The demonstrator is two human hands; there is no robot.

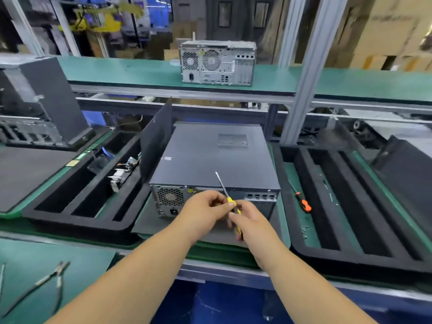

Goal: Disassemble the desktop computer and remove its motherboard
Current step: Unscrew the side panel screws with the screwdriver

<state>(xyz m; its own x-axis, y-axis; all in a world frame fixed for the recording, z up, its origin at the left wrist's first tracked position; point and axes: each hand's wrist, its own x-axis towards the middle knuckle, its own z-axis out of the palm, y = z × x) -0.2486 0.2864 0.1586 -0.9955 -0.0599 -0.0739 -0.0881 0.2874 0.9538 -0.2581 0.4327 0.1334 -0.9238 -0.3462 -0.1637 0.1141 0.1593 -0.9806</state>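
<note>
Desktop computer (214, 157): dark grey case lying on its side at the middle of the counter (284, 181), on a dark mat, rear panel toward the camera. Side panel on top, closed, with a mesh vent patch near the far right corner and a small sticker near the left edge; writing on it too small to read. Rear panel silver, with a honeycomb fan grille and a power socket at the left, slot openings at the right.

In front of the rear panel, yellow-handled screwdriver (228, 199), shaft tilted up and to the left, tip above the top panel. Right hand (251, 224) gripping the handle, fingers curled round it. Left hand (205, 211) pinching the upper end of the handle near the shaft.

To the left, black foam tray (77, 206) with long compartments, a few loose parts in one of them. To the right, a second black foam tray (346, 206), orange-handled screwdriver (302, 201) lying on the green strip inside it. Pliers (46, 280) on the near left green mat. On the upper shelf (140, 73), second computer (217, 63), silver rear facing the camera. No readable brand anywhere.
</note>
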